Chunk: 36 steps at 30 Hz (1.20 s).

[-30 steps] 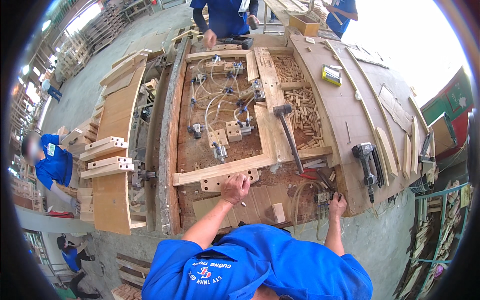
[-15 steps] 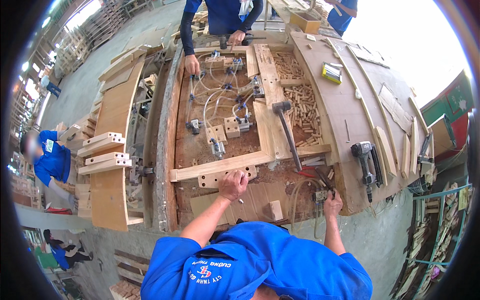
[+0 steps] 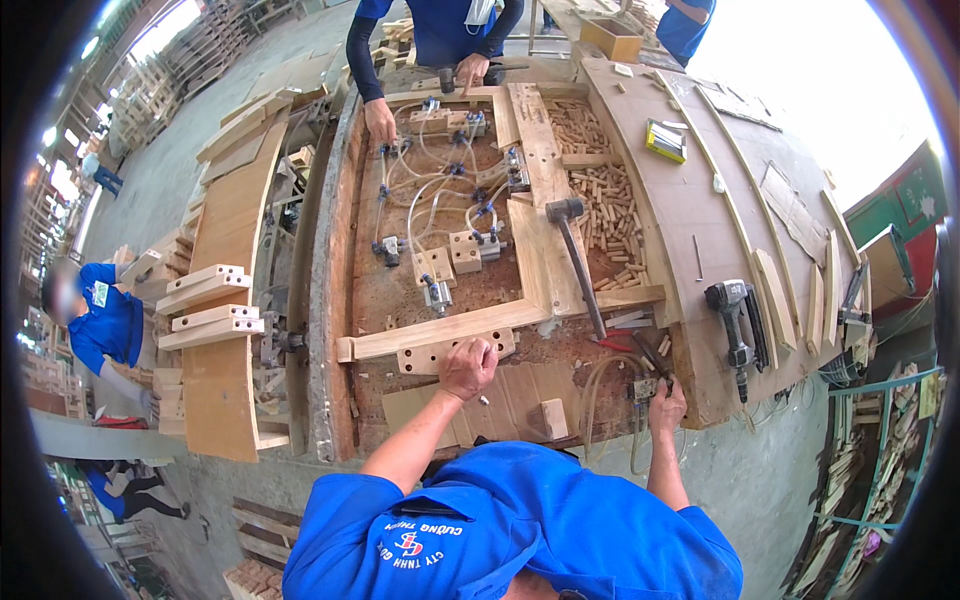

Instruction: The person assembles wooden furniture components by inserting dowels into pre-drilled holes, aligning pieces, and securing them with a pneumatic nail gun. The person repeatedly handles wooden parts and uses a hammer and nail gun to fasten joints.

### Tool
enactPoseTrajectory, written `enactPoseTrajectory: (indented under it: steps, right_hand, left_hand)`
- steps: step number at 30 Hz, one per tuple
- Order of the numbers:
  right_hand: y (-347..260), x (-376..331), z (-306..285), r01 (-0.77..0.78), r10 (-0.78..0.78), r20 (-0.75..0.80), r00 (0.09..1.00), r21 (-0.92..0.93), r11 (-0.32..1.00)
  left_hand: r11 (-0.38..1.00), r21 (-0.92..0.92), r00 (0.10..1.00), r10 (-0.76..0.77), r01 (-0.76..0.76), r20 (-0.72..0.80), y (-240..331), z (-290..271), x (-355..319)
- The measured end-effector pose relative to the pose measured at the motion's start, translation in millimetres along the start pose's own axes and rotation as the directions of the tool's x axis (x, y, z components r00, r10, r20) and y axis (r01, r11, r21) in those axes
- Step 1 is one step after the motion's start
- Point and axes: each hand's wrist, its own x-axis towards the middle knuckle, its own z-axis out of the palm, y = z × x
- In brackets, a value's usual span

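Note:
My left hand (image 3: 468, 368) is closed and rests on a pale wooden block with drilled holes (image 3: 418, 360). Anything inside its fingers is hidden. This block lies along the near rail (image 3: 440, 331) of a wooden frame. At the bench's near right, my right hand (image 3: 667, 406) curls at a small metal air valve (image 3: 641, 389) with clear hoses. Its fingertips are partly hidden. A hammer (image 3: 578, 262) lies across the frame's right side, its handle toward me. Inside the frame sit wooden blocks with air cylinders (image 3: 436, 290), joined by looping clear tubes.
Across the bench, a co-worker's hands (image 3: 380, 120) touch the frame's far left corner. Loose dowels (image 3: 607, 215) fill a tray on the right. A nail gun (image 3: 735, 325) and wooden strips (image 3: 774, 300) lie on the right-hand board. Drilled wood pieces (image 3: 210, 325) rest on the left stand.
Both my hands keep their places. The view has shifted slightly. The co-worker opposite has leaned a little to the left, and a person at the lower left has shifted position.

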Motion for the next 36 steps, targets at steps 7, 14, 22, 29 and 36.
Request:
enactPoseTrajectory:
  steps: [7,14,22,29,36]
  right_hand:
    - [5.9,2.2,-0.1,0.010,-0.010,-0.003,1.000,-0.005,1.000]
    - [7.8,6.6,4.0,-0.108,0.107,0.020,0.994,0.039,0.993]
    - [16.6,12.8,10.7,-0.314,0.325,-0.058,0.944,0.151,0.937]
    - [7.2,13.3,10.8,-0.297,0.308,-0.033,0.951,0.183,0.937]
    - [6.5,-1.6,2.0,-0.170,0.166,-0.061,0.984,-0.068,0.983]
  left_hand:
    - [1.000,0.008,1.000,0.001,-0.001,-0.008,1.6,1.7,0.0]
    - [1.000,0.012,1.000,-0.013,0.013,0.001,-1.9,4.0,-1.9]
    - [0.999,-0.024,1.000,-0.021,0.022,0.021,0.0,5.0,-0.3]
    - [1.000,-0.012,1.000,-0.015,0.015,0.008,-4.8,6.6,-1.0]
    - [1.000,0.006,1.000,-0.009,0.009,0.009,-5.2,9.8,0.4]
